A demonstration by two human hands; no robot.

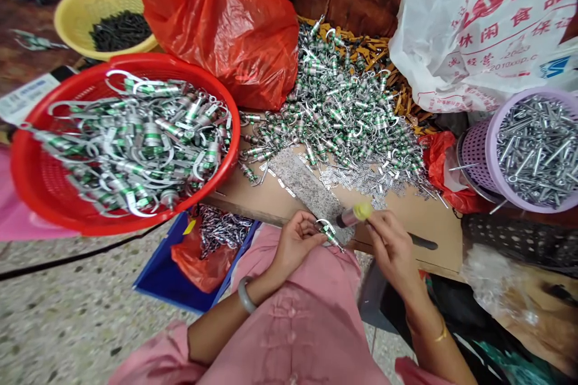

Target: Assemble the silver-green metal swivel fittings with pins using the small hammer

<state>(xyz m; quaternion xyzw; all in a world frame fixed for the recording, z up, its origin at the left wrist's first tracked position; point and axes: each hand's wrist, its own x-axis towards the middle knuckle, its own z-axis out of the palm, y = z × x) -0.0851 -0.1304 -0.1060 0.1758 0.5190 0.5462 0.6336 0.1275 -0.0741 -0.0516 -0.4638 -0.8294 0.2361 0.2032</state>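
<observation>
Floor and tabletop: speckled stone floor [67, 319] shows at lower left, and brown cardboard [262, 195] covers the work surface ahead of the person.
Far left: a yellow basket [67, 30] holds small dark pieces [120, 31]. In front of it, a large red basket [49, 186] is heaped with silver-and-green metal parts, many with curved hooks.
Below the red basket: a blue box [156, 271] has a red plastic bag inside, with more small metal pieces on it.
Behind, left of centre: a big red bag [226, 30] stands next to a broad pile of metal parts [338, 108].
Left hand: fingers and thumb [300, 237] are closed on one silver-and-green part [329, 234], held low at the table's near edge, above the lap.
Middle: a flat metal bar [304, 177] lies on the cardboard, its near end close to the held part; small flat plates [374, 183] are scattered to its right.
Right hand: the fingers [391, 246] are clamped on a blurred tool [354, 215] with a yellow end, just beside the held part; its grip is mostly hidden.
Far right: a white printed bag [483, 42] lies behind a purple basket [478, 141] full of metal pins [537, 150].
</observation>
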